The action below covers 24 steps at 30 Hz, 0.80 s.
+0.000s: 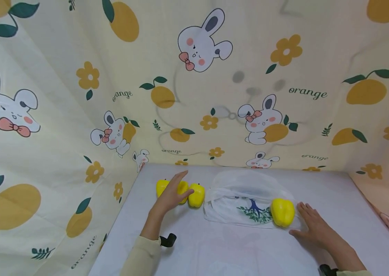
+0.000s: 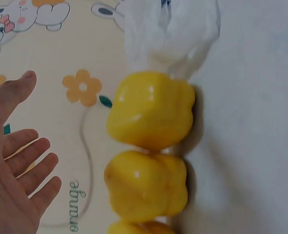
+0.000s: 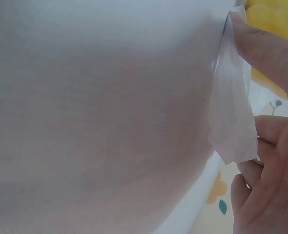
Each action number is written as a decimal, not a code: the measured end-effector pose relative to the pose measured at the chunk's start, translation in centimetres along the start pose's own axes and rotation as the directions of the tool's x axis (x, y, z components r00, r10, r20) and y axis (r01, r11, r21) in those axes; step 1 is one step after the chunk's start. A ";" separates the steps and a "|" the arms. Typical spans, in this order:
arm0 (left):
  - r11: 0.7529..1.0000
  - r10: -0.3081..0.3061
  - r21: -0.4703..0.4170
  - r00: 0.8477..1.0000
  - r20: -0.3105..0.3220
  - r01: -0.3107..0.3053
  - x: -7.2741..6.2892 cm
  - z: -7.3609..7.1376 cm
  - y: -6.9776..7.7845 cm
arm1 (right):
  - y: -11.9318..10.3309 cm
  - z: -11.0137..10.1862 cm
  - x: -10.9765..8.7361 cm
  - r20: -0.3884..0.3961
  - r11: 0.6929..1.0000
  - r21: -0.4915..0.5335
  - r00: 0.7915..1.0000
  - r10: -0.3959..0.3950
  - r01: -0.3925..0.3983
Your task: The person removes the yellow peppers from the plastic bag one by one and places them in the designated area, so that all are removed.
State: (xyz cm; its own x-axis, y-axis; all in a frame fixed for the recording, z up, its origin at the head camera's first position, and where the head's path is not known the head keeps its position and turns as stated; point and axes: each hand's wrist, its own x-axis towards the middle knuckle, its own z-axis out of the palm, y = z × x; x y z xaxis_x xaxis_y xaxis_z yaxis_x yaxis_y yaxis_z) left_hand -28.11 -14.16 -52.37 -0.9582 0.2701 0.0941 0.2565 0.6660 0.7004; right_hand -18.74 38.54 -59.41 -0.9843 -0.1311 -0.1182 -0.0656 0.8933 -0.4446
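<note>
As the head view's lower right shows, a glossy, lobed yellow pepper (image 1: 282, 212) lies on a crinkled white plastic bag (image 1: 220, 210), beside the outspread right hand (image 1: 315, 227). Left-wrist view: smooth yellow peppers (image 2: 151, 109), centre; outstretched left hand (image 2: 9, 187), lower left. Right-wrist view: the bag's sheer edge between thumb and fingers.

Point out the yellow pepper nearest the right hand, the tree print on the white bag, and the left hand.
Yellow pepper (image 1: 282, 213): head view, middle of its visible side.
Tree print (image 1: 255, 208): head view, on its blue trunk.
Left hand (image 1: 171, 195): head view, back of the hand.
</note>
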 end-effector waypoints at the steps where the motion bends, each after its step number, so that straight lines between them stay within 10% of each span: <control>1: 1.000 0.003 -0.004 1.000 0.005 -0.003 0.0 0.3 0.2 | 0.0 0.0 0.0 0.000 1.000 -0.002 1.000 0.000 0.000; 24: 0.988 0.145 -0.080 0.978 0.149 -0.134 0.6 6.1 4.1 | -0.1 -0.1 -0.1 0.007 1.000 0.004 1.000 -0.008 0.008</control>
State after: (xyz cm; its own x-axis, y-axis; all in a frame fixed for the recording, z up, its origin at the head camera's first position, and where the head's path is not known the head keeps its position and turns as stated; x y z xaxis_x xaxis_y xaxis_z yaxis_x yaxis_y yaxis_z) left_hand -26.90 -6.98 -53.78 -0.8812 0.4644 0.0880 0.3717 0.5660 0.7359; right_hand -18.67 38.53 -59.26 -0.9825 -0.1416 -0.1212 -0.0729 0.8904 -0.4493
